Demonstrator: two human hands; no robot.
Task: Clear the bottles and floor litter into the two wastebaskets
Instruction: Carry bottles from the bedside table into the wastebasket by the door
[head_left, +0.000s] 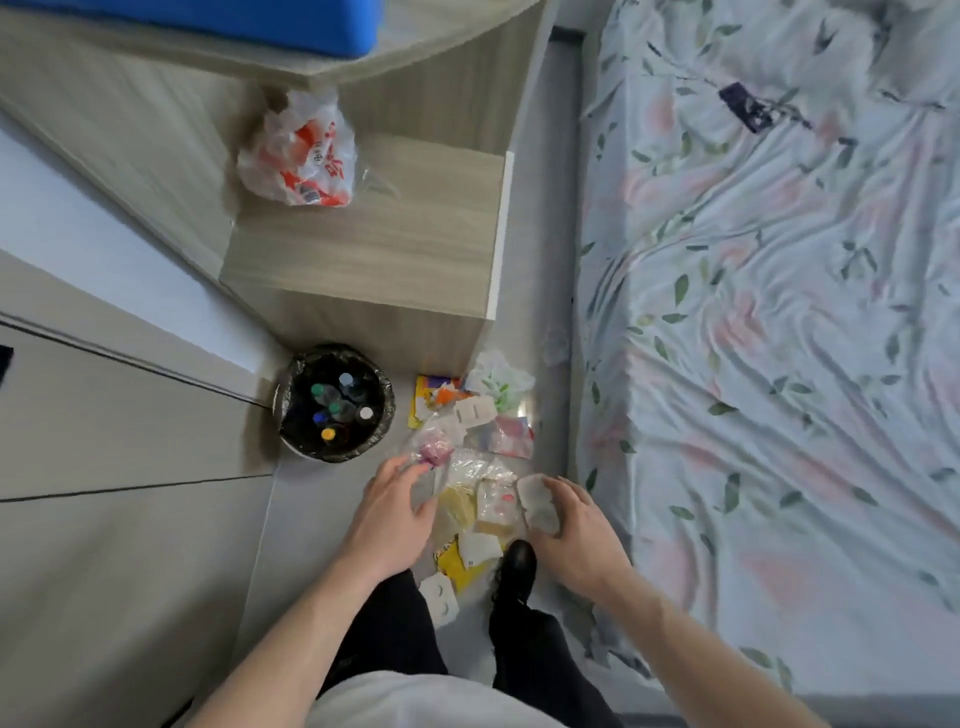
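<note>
**Litter half gathered, bottles already binned**

Litter (470, 467) lies strewn on the floor in the lower middle of the frame, between a wooden cabinet and the bed — wrappers, clear bags and small cards, some right by the person's black shoe (517, 564). Both hands reach down into the near edge of the pile. The right hand (571, 530) curls round a pale crumpled wrapper (537, 501), apparently to lift it. The left hand (392, 512) has its fingers spread and relaxed on a clear bag with something pink inside (434, 449); it looks set to gather, not yet to grip.

Just beyond, left of centre, stands one black-lined wastebasket (332, 402) tucked against the cabinet (374, 249) — near enough to drop into — with capped bottles (337, 402) upright inside. A second basket is not in view. Higher, a printed plastic bag (301, 150) sits on the cabinet's ledge.
</note>
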